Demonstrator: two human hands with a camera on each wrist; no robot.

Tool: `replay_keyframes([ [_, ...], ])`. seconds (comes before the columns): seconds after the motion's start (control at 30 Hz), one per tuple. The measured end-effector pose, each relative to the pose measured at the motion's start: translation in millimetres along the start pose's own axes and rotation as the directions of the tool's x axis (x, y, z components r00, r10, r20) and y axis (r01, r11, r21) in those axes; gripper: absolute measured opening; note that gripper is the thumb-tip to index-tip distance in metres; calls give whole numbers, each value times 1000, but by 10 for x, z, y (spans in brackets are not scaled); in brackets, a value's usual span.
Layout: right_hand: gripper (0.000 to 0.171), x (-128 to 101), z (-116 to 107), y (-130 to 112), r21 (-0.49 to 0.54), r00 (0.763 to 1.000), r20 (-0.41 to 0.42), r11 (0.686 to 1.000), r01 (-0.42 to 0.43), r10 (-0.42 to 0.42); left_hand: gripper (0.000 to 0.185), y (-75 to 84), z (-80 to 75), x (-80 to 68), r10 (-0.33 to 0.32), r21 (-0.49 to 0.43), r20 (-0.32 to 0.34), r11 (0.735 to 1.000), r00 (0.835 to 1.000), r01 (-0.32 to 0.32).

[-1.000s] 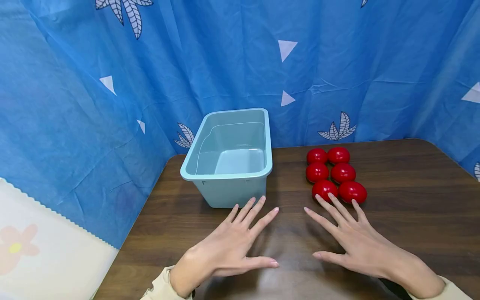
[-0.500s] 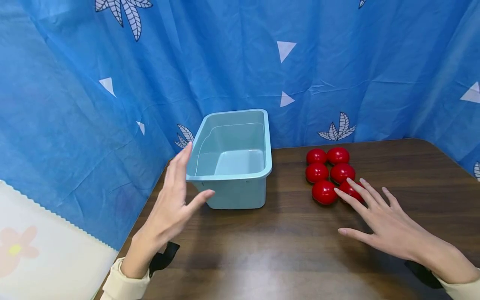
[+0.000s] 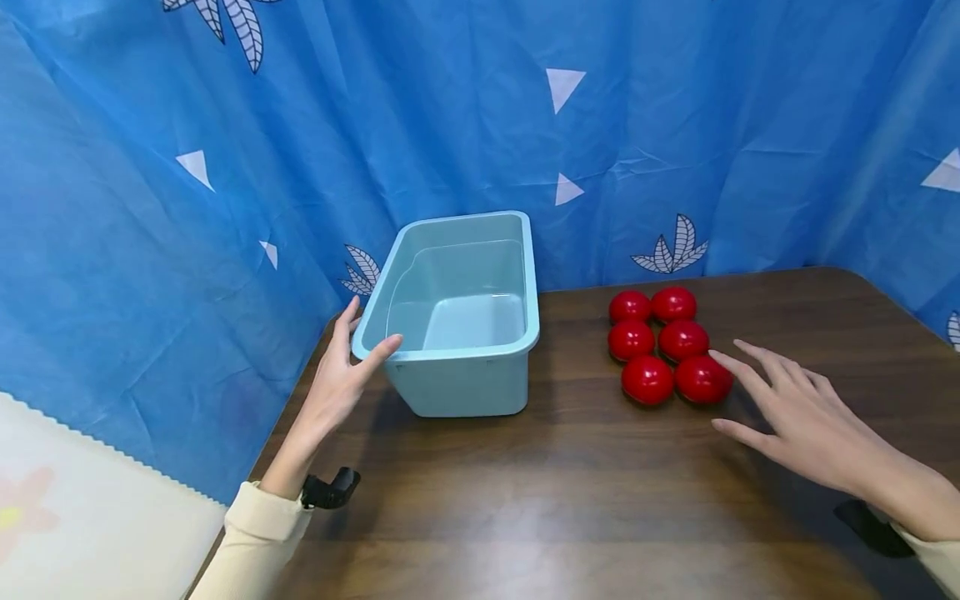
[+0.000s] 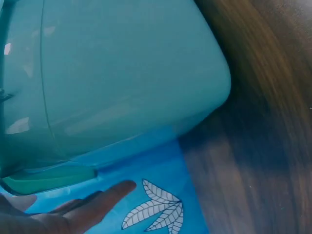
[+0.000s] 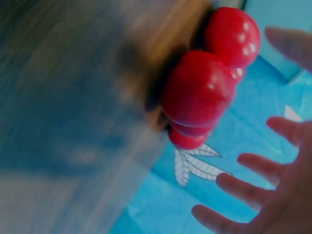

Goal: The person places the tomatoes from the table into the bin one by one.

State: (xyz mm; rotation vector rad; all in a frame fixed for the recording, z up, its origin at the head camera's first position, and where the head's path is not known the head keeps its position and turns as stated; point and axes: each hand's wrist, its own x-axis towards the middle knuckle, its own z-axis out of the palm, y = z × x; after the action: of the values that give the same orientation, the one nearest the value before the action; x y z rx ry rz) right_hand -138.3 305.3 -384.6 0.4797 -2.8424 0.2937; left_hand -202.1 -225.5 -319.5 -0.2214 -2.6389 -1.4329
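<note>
A light blue plastic bin (image 3: 459,353) stands open and empty at the back left of the dark wooden table (image 3: 600,500). My left hand (image 3: 367,329) touches its front left corner, with the thumb against the front rim and straight fingers along the left side. The left wrist view shows the bin wall (image 4: 122,83) close up with my fingers (image 4: 92,209) beside it. Several red balls (image 3: 660,346) lie in two rows to the right of the bin. My right hand (image 3: 729,392) hovers open with spread fingers just right of the nearest ball (image 3: 703,379) and holds nothing. The right wrist view shows the balls (image 5: 197,87) blurred.
A blue curtain (image 3: 675,125) with white leaves and triangles hangs close behind and to the left of the table. The table's left edge (image 3: 292,421) runs just beside the bin. Black wrist straps (image 3: 330,490) sit on both forearms.
Both hands lifted off the table in front of me. The left hand swung out to the bin's left corner and touches it. The right hand moved right, beside the front balls.
</note>
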Motion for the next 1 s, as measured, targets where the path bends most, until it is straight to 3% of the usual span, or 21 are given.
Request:
replay_keyframes([
  [0.13,92,52,59,58,89,1000,-13,996,-23,24,103,-3,20,44,-14,6,11,1000,1000,14],
  [0.23,89,110,95,93,273,995,29,957,-99,94,105,-7,38,68,-20,6,18,1000,1000,20],
  [0.3,88,160,115,108,401,984,85,898,-178,157,103,-13,40,82,-14,0,19,1000,1000,14],
  [0.47,89,258,168,133,601,924,264,701,-383,278,97,-29,31,104,-7,-19,30,1000,1000,8],
  [0.57,91,283,215,138,661,894,316,602,-448,318,97,-34,30,110,-12,-31,33,999,999,13],
  [0.67,90,285,273,139,708,883,316,533,-463,347,97,-36,40,122,-9,-32,33,999,999,10],
  [0.8,81,293,347,137,732,873,303,494,-469,381,97,-34,45,135,-3,-24,33,1000,999,4],
  [1.0,75,317,422,120,731,870,265,502,-462,415,97,-28,32,131,-8,-34,34,999,999,9],
])
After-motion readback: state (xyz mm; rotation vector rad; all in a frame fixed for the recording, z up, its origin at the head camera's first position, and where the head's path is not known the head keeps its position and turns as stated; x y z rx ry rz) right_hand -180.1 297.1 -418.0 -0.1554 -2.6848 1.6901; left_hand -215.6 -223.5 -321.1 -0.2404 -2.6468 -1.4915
